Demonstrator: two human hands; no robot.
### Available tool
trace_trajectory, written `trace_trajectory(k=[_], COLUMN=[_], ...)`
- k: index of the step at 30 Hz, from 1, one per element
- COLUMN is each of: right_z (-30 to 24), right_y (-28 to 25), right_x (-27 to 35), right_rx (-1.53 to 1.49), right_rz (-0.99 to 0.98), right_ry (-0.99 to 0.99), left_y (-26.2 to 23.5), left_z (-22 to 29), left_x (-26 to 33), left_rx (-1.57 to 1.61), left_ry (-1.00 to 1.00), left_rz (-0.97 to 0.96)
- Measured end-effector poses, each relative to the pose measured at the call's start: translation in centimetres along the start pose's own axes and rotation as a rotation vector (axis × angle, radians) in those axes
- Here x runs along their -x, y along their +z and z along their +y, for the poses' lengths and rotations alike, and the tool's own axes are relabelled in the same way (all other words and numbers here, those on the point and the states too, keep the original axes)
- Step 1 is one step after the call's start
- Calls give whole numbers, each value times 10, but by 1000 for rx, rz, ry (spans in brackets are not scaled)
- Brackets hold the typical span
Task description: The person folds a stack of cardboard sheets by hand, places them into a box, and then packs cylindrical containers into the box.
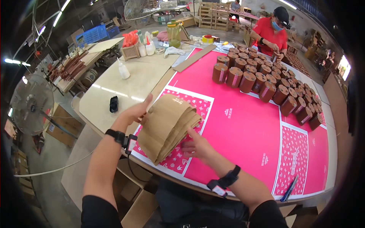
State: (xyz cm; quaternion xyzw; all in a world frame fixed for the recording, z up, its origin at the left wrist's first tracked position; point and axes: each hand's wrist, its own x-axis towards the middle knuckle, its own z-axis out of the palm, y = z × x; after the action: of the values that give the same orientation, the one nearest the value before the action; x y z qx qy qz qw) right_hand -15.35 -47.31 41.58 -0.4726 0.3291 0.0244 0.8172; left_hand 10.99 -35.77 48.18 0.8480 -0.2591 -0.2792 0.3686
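A curved stack of brown paper sheets [163,119] stands tilted over the pink printed sheet, its layers fanned apart along the right side. My left hand [137,109] grips the stack's upper left edge, thumb raised and the other fingers partly hidden by the paper. At the lower right edge is my right hand [197,145], with its thumb and fingers apart and the fingertips close to the loose layers. Whether they touch the paper I cannot tell. Under the stack lies a pink sheet with white motifs [197,99].
Many brown cylinders [248,82] crowd the table's far right, where a co-worker in red [270,36] handles one. A white squeeze bottle [123,70] and a small black object [113,104] are at left. A blue-handled cutter [289,189] lies at the near right edge.
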Motion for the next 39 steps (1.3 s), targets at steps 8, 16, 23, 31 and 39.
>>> trace_trajectory(k=[8, 16, 23, 31, 39], right_z=[18, 49, 66, 57, 55], right_y=[-2, -28, -125, -180, -173], right_x=[-43, 49, 181, 203, 171], right_rx=[-176, -277, 227, 410, 343], right_rz=[163, 94, 302, 366, 85], right_ry=[-245, -543, -462, -860, -682], left_y=[69, 113, 136, 199, 208], left_z=[21, 44, 149, 109, 85], left_x=[39, 103, 180, 170, 190], left_rx=[-174, 313, -771, -1157, -802], left_ry=[-10, -2, 662, 1064, 1191], left_rz=[-618, -631, -578, -579, -324])
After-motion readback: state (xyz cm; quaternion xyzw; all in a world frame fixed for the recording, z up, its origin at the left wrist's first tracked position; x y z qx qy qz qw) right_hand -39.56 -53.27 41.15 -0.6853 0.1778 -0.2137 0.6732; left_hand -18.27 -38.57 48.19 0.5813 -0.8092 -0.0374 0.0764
